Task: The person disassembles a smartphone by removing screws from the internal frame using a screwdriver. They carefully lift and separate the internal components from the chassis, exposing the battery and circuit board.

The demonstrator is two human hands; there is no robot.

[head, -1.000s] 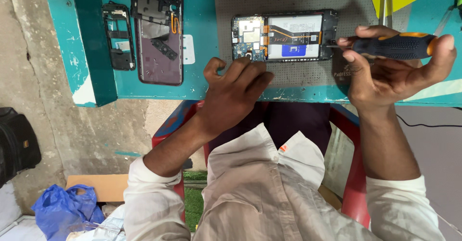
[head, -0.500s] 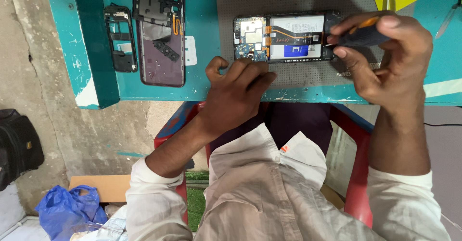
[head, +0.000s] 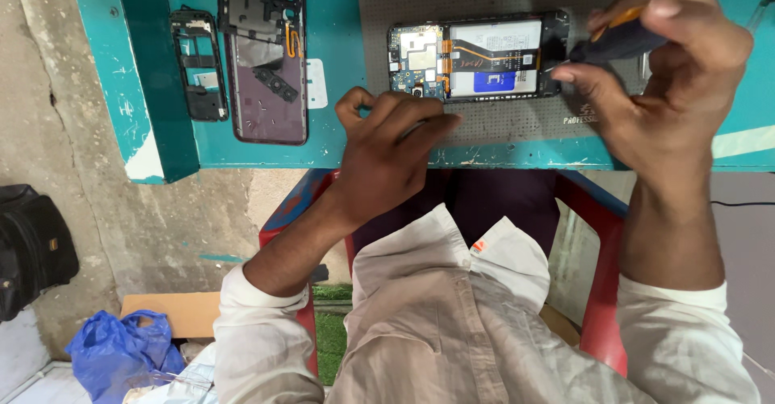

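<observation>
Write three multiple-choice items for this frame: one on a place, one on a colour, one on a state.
1. Where does the opened phone lie?
A. on the grey mat
B. on the red chair
C. on the floor

2. What colour is the table?
A. yellow
B. teal
C. white

3. What is the right hand doing?
A. resting flat and empty
B. holding a blue bag
C. gripping a screwdriver with its tip at the phone's end

Answers:
1. A, the phone sits on the perforated grey mat on the table.
2. B, the painted top and edge are teal.
3. C, the fingers are closed round the dark handle, while the left hand rests beside the phone.
</observation>
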